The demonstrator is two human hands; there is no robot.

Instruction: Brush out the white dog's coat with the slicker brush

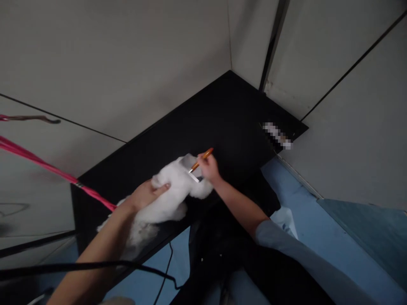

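Observation:
A white, fluffy plush piece point(174, 180) lies on the near part of the black table point(219, 114). My left hand point(148, 194) grips its left side, with the thumb pressed on top and the other fingers partly hidden. In my right hand point(209, 166) is a slim tool with an orange handle point(203, 158), closed between the fingers. Its thin metal tip points down and left into a greyish patch point(188, 161) on the plush. A small white flat strip point(195, 176) shows just beside the tip; its kind I cannot make out.
Pink cords point(57, 169) reach in from the left toward the table. A black cable point(95, 266) crosses in front of my left forearm. A blurred-out item point(277, 135) lies at the table's right end. Light walls point(143, 63) border the table; the floor point(302, 220) is blue.

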